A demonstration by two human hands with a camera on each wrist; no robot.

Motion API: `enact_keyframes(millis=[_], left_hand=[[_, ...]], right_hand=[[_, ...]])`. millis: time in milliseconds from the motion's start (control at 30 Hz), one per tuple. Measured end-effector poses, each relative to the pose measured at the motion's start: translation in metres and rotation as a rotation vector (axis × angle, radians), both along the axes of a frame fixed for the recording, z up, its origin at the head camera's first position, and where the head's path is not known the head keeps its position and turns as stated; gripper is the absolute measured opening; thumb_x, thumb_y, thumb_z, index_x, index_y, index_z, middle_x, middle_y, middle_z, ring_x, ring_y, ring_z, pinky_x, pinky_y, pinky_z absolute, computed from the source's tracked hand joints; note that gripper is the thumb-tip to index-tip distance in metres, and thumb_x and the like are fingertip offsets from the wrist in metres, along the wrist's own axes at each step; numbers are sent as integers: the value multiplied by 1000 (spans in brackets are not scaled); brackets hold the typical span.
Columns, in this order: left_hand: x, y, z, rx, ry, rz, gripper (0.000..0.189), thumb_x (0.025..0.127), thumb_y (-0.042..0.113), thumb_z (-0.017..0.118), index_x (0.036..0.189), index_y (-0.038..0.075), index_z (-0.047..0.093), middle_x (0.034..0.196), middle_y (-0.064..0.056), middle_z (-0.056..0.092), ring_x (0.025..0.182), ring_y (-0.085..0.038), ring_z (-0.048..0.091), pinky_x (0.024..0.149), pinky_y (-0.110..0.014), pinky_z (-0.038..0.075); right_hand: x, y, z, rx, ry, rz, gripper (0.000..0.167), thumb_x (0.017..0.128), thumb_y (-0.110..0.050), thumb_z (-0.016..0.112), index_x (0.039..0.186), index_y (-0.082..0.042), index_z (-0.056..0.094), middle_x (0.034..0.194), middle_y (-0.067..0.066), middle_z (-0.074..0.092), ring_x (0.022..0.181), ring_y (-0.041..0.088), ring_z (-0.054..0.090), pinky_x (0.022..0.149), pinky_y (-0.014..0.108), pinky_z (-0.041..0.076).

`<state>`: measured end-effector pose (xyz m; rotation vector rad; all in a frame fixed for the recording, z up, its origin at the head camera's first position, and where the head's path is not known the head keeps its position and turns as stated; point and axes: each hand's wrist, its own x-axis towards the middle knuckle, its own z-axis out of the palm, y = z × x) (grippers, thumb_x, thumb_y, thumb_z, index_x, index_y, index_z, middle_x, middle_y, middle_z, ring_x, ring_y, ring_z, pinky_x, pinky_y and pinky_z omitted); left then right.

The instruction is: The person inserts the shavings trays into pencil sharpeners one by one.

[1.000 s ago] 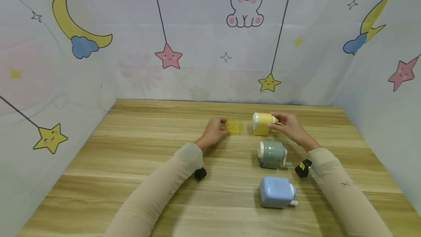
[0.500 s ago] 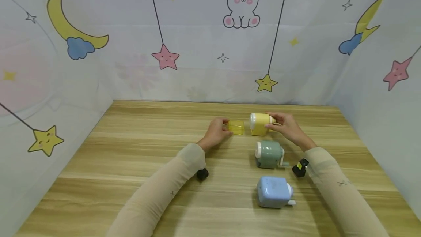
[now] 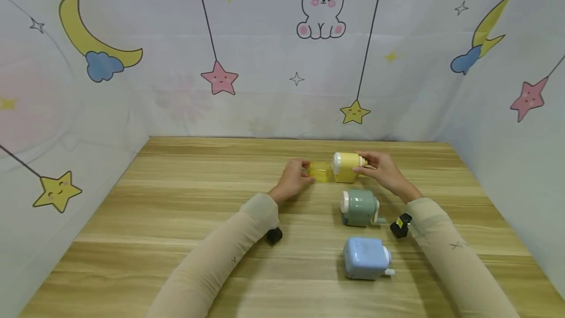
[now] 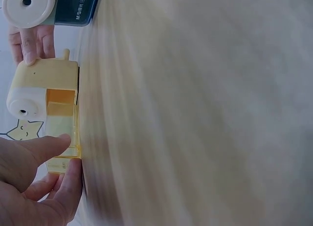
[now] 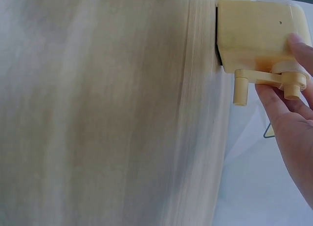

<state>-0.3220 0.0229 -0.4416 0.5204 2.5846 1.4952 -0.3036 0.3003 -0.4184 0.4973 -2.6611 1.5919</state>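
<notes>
A yellow crank pencil sharpener (image 3: 347,168) with a white front stands at the back of the table. My right hand (image 3: 383,170) grips it at the crank end, thumb on one side in the right wrist view, where its crank handle (image 5: 241,89) shows. Between thumb and fingers, my left hand (image 3: 292,180) pinches the sharpener's clear yellow shavings drawer (image 3: 321,172). In the left wrist view, the drawer (image 4: 61,130) lines up with the slot (image 4: 61,100) under the white front, its inner end at or just inside the slot; exactly how far cannot be told.
A green crank sharpener (image 3: 360,208) stands just in front of the yellow one, and a blue one (image 3: 365,258) nearer still. Black wrist cameras (image 3: 274,235) hang at both sleeves. A printed cloth wall (image 3: 265,112) closes off the table's back.
My left hand has brought the drawer rightward, narrowing the gap to the yellow sharpener. The right hand keeps its grip on the sharpener. The head view has shifted slightly.
</notes>
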Motion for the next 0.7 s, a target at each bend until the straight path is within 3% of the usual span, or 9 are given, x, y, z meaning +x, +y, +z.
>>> enact_keyframes(millis=[700], left_hand=[[1,11,-3,-12,10,-9,51,88,-1,75,133,-10,53,127,-21,56,104,-31,64,85,-30,57]], right_hand=[[2,0,2,-29,-23,2,55,93,-3,71,140,12,47,138,31,51,128,42,51,87,16,52]])
